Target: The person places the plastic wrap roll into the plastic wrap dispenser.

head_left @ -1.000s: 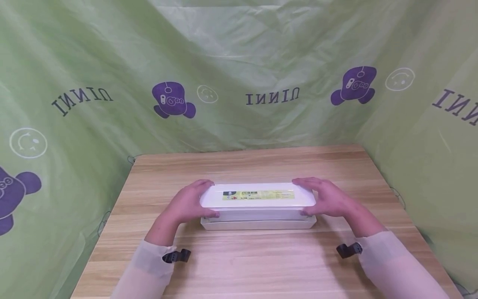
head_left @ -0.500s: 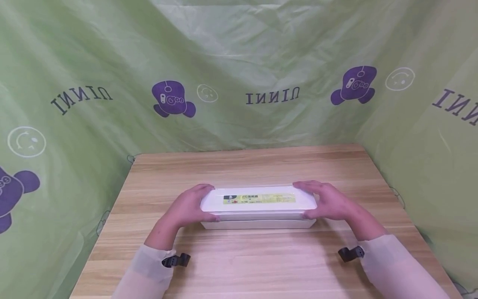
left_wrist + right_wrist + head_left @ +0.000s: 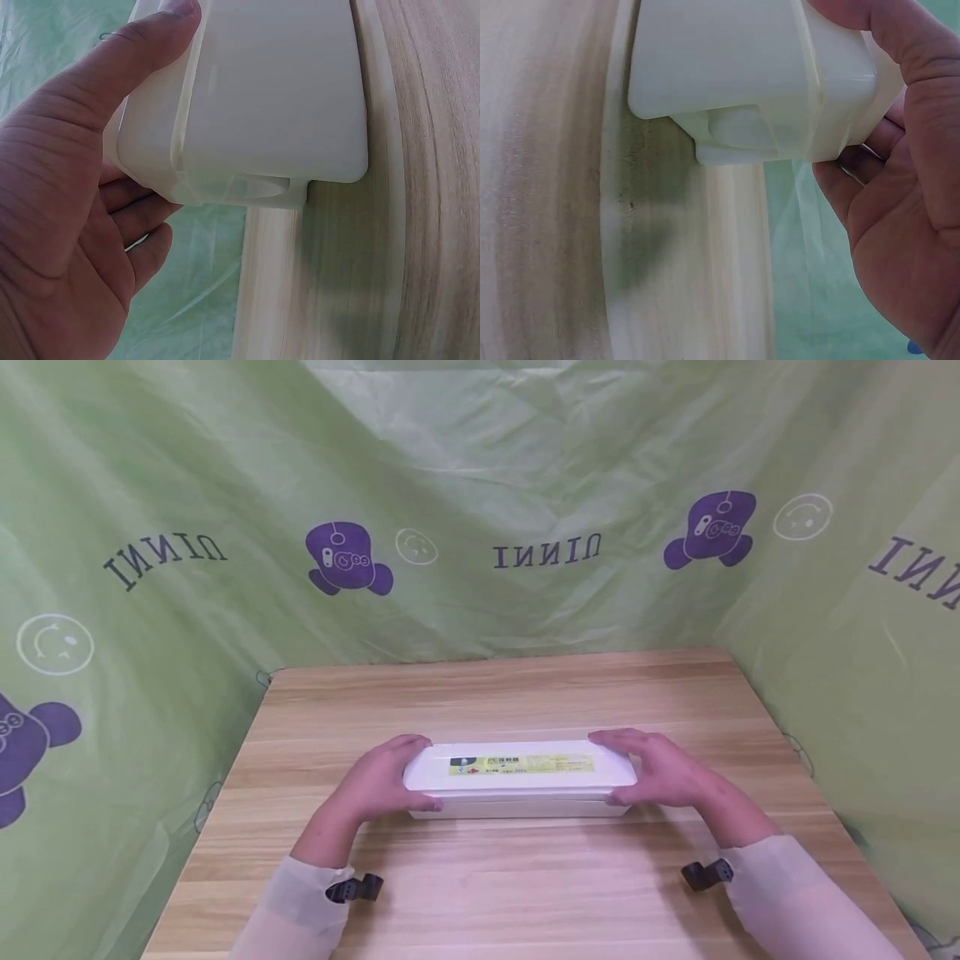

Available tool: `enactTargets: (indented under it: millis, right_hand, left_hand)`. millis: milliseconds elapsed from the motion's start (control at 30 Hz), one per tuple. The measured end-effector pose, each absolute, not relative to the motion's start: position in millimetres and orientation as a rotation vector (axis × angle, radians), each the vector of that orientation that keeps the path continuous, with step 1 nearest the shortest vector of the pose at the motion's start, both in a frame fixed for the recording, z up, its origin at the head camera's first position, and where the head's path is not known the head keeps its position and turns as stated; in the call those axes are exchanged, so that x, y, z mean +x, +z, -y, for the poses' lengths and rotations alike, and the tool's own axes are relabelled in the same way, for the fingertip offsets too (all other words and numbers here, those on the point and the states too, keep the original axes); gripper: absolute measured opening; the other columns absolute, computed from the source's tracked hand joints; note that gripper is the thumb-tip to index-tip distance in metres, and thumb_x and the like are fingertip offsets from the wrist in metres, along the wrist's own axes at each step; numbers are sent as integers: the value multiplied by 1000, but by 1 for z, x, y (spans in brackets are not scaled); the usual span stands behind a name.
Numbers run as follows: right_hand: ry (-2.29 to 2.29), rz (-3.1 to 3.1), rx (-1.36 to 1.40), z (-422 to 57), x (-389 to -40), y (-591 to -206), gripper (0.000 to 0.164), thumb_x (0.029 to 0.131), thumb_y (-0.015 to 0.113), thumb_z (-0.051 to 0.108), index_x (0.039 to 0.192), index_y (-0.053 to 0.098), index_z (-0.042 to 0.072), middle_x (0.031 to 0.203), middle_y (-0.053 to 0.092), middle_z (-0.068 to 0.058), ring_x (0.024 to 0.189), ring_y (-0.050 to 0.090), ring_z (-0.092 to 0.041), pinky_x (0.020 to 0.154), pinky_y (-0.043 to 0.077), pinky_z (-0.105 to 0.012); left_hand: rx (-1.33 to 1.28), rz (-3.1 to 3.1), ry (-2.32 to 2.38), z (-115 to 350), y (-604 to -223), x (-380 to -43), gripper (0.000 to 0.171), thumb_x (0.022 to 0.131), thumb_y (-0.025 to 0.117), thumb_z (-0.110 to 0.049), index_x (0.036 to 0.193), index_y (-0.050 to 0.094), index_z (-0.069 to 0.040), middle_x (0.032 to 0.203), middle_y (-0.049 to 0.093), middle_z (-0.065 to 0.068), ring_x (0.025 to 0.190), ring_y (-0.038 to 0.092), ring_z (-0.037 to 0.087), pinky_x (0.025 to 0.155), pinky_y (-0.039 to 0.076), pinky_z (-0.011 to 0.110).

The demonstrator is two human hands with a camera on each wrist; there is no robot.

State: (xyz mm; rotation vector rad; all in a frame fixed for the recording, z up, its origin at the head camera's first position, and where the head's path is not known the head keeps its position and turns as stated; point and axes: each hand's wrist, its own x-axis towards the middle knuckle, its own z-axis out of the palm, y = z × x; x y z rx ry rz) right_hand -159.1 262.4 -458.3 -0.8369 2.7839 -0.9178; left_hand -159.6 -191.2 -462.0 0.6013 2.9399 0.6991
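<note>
A long white cling film box (image 3: 517, 809) stands on the wooden table, its lid (image 3: 427, 770) lying on top and a yellow-green printed label (image 3: 521, 764) on the lid. At the left end my left hand (image 3: 378, 781) grips the lid, thumb on the front edge and fingers at the back. My right hand (image 3: 663, 768) grips the other end the same way. In the left wrist view the left thumb presses on the lid's side, above the box's lower wall (image 3: 277, 90). The right wrist view shows a recess (image 3: 742, 127) in the box's end. Whatever is inside is hidden.
The wooden table (image 3: 480, 893) reaches back to a green curtain (image 3: 480, 468) with purple figures, which also hangs at both sides. A black wrist camera (image 3: 356, 887) sits at the left cuff, another wrist camera (image 3: 707, 875) at the right.
Both hands have lowered the lid onto the lower part of the box. The gap seen between them a second ago has closed up. The lower part has stayed in place.
</note>
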Motion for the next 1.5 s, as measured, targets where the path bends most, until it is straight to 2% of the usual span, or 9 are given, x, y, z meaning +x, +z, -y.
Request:
enactTargets:
  millis: [400, 633, 800, 900, 1033, 1133, 1300, 1500]
  right_hand:
    - [-922, -2777, -861, -263, -157, -465, 90, 66, 88, 49, 144, 51, 22, 141, 54, -7, 128, 50, -32, 102, 41, -56]
    - [-922, -2765, -845, -264, -154, -467, 93, 70, 85, 52, 149, 45, 21, 148, 46, -5, 134, 43, -32, 107, 36, -55]
    - [-921, -2767, -871, -264, -150, -468, 95, 73, 82, 53, 151, 41, 18, 155, 37, -5, 139, 36, -33, 110, 31, -56]
    - [-914, -2791, -917, -265, -147, -469, 97, 71, 83, 54, 151, 41, 18, 157, 32, -5, 140, 34, -34, 110, 30, -57]
    - [-896, -2829, -905, -262, -141, -474, 102, 66, 87, 53, 152, 40, 24, 160, 27, -2, 142, 30, -34, 109, 30, -59]
    - [-885, -2856, -876, -259, -136, -478, 103, 66, 88, 49, 153, 37, 27, 161, 23, 0, 143, 27, -34, 109, 30, -61]
    - [-857, -2911, -928, -257, -132, -484, 97, 71, 87, 40, 153, 38, 24, 161, 23, -6, 142, 27, -37, 107, 31, -62]
    - [-804, -2972, -949, -254, -129, -489, 94, 74, 86, 33, 153, 38, 22, 161, 23, -3, 143, 27, -35, 108, 32, -60]
  left_hand:
    - [582, -2924, 722, 191, -466, -155, 100, 56, 85, -67, 139, 57, -18, 141, 53, -1, 123, 53, 22, 102, 44, 44]
    - [552, -2891, 779, 192, -473, -150, 110, 61, 80, -71, 151, 41, -21, 152, 41, 3, 135, 42, 28, 109, 36, 49]
    - [624, -2910, 809, 197, -480, -145, 110, 65, 75, -73, 154, 33, -25, 158, 29, -5, 141, 33, 26, 111, 33, 49]
    - [694, -2925, 838, 200, -484, -143, 106, 68, 77, -69, 155, 33, -26, 159, 26, -9, 143, 30, 23, 112, 32, 46]
    - [786, -2939, 831, 203, -487, -139, 104, 70, 83, -56, 155, 31, -26, 160, 25, -5, 145, 23, 19, 114, 29, 43]
    - [820, -2962, 798, 204, -488, -136, 102, 73, 85, -48, 155, 31, -24, 161, 23, -2, 147, 20, 19, 115, 27, 43]
    - [858, -3001, 786, 205, -491, -134, 94, 78, 82, -44, 154, 34, -17, 161, 23, -4, 146, 23, 21, 115, 28, 43]
    - [861, -3022, 784, 204, -494, -131, 91, 80, 79, -46, 154, 35, -16, 161, 23, -5, 146, 25, 21, 114, 30, 44]
